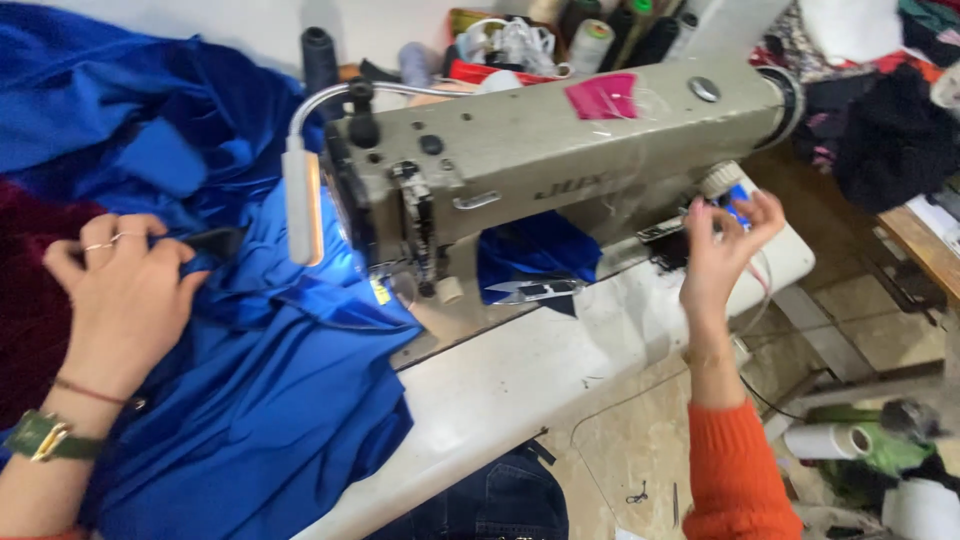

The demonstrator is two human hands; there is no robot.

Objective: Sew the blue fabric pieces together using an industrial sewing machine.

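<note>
Looking down from the head camera, the person is sitting at a beige industrial sewing machine (pixel 560 150) standing on a white table (pixel 520 370). The left hand (pixel 125 295) is resting on a heap of shiny blue fabric (pixel 280 390) to the left of the machine, its fingers curled and pinching a dark fold of the cloth, with rings showing on two fingers and a green-strapped watch (pixel 45 437) sitting on the wrist. The blue fabric is spilling across the left end of the table, running under the needle area and showing again behind the machine's arm, while a dark red velvety cloth (pixel 30 290) is lying just beside it at the far left edge. The right hand (pixel 722 240), coming out of an orange sleeve (pixel 735 475), is reaching up to the machine's right end, fingers spread and lightly bent around a small blue thing near the handwheel; whether it is actually gripping that thing is too blurred to tell. A slim white lamp (pixel 302 205) on a bent neck is glowing beside the needle. Thread cones (pixel 590 40) are standing behind the machine.
</note>
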